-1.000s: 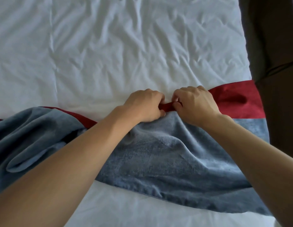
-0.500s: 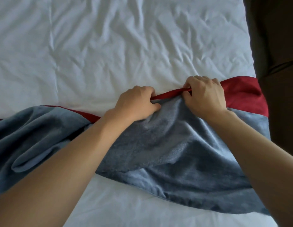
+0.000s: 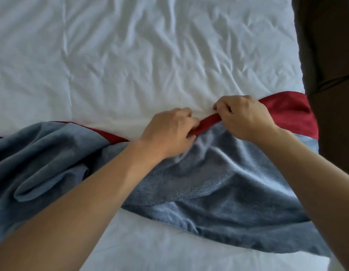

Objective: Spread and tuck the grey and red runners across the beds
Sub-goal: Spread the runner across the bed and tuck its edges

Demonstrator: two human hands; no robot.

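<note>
The grey and red runner (image 3: 218, 182) lies across the bed (image 3: 130, 65), its long axis running from the bed's left edge to its right edge. At the right edge it lies flat, with the red band (image 3: 286, 114) fully shown on the far side of the grey. Toward the left edge the cloth is bunched and folded, and only a thin red strip shows.

The person's left hand (image 3: 169, 132) and right hand (image 3: 245, 116) sit near each other along the runner's far edge, right of the bed's centre. Both are clenched on the red edge, which is rolled into a narrow ridge between them. The right hand is nearer the flattened end; the left hand is nearer the bunched end.

Judgement: the unspread length lies to the left of both hands. The coming move likely calls for working leftward along the long axis, led by the left hand, drawing the red edge away from the person to expose the band.
</note>
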